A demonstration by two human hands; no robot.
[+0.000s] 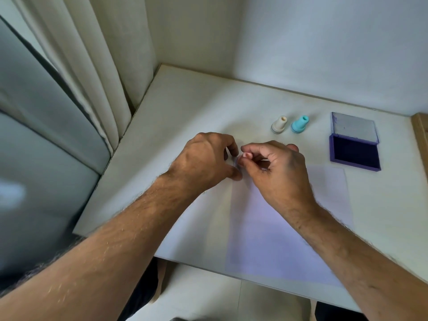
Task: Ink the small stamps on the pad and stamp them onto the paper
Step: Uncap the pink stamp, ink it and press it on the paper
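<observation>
My left hand (206, 158) and my right hand (275, 167) meet above the top left corner of the white paper (284, 228). Both pinch one small pale object (236, 161) between their fingertips; most of it is hidden, so I cannot tell if it is a stamp or a cap. A cream stamp (279, 124) and a teal stamp (300, 124) stand upright side by side on the table beyond my hands. The purple ink pad (355, 154) lies open to the right, its clear lid (354, 128) folded back.
The white table (185, 107) stands in a corner, with a wall behind and curtains at the left. A brown cardboard edge (420, 130) shows at the far right. A padded grey surface fills the left side.
</observation>
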